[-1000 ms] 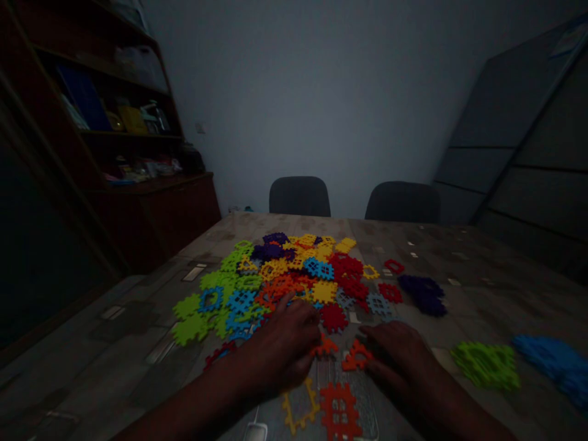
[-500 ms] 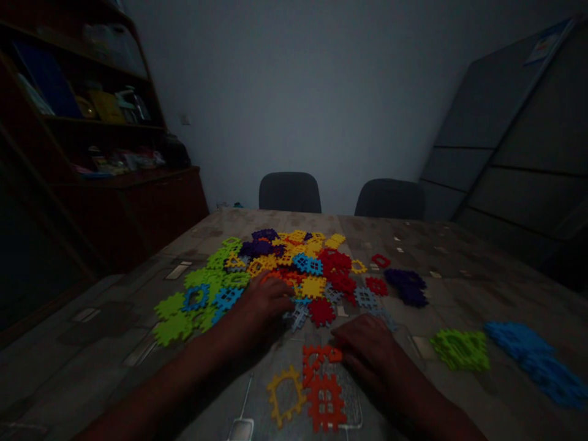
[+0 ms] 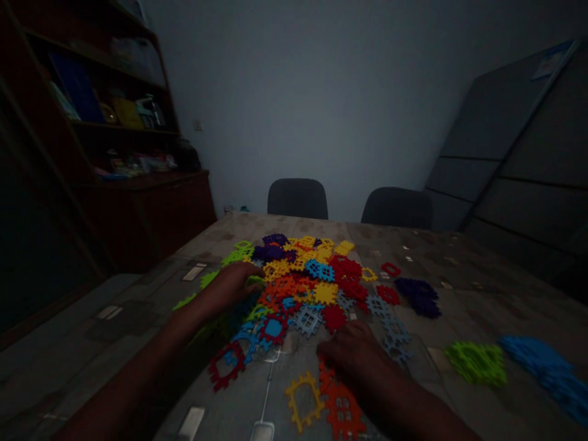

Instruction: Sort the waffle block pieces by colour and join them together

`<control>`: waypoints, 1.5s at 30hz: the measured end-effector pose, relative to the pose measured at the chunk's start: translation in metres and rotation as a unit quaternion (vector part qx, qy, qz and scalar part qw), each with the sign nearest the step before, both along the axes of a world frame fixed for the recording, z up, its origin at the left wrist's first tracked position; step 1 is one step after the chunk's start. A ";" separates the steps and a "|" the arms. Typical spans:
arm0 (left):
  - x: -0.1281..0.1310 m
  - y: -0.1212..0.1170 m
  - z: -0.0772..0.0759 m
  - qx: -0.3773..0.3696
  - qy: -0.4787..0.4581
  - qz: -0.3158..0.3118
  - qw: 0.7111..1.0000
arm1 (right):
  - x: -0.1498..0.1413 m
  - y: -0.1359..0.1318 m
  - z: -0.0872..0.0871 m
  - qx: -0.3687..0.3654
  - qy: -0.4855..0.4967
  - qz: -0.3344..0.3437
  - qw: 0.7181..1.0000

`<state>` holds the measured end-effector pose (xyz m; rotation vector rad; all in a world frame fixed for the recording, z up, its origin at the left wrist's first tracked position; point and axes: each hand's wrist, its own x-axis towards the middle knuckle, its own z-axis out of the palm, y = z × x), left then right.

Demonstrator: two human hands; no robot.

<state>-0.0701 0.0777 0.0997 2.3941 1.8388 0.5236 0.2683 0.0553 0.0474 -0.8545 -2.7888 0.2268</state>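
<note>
A heap of flat toothed plastic tiles [image 3: 303, 275] in several colours lies on the patterned table [image 3: 482, 288]. My left hand [image 3: 232, 283] reaches onto the green tiles at the heap's left edge, fingers laid flat over them. My right hand [image 3: 353, 358] rests knuckles-up near the front of the heap, fingers curled down. Its heel covers the top of joined orange tiles [image 3: 342, 413]. A yellow frame tile [image 3: 301, 398] lies just left of those. A red frame tile [image 3: 225, 367] sits below my left forearm. The light is very dim.
Sorted small heaps lie to the right: purple [image 3: 418, 295], green [image 3: 478, 362], blue [image 3: 546, 362]. Two dark chairs [image 3: 297, 197] [image 3: 397, 207] stand at the table's far side. A wooden shelf cabinet [image 3: 138, 202] fills the left; grey panels [image 3: 519, 159] lean at the right.
My left hand slid left from the heap's middle front to its green left edge. My right hand moved left and nearer, over the orange tiles. Some blue and red tiles were dragged forward.
</note>
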 end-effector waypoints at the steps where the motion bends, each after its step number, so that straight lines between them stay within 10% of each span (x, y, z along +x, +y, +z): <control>1: 0.002 0.001 -0.001 -0.002 0.001 0.000 1.000 | -0.002 0.000 0.002 0.001 -0.007 0.000 1.000; 9: 0.037 0.001 -0.020 0.021 0.019 -0.041 0.999 | 0.013 0.004 0.018 -0.057 0.077 0.009 0.995; 18: 0.050 0.003 -0.047 0.082 0.026 -0.054 0.995 | 0.079 0.015 0.010 -0.045 0.111 -0.135 0.984; 34: 0.046 0.001 -0.039 0.118 -0.010 -0.050 0.992 | 0.073 0.005 0.004 -0.058 0.081 -0.100 0.990; 45: 0.130 -0.062 -0.012 0.024 -0.088 -0.284 0.954 | 0.095 0.012 0.013 -0.002 0.104 -0.136 0.985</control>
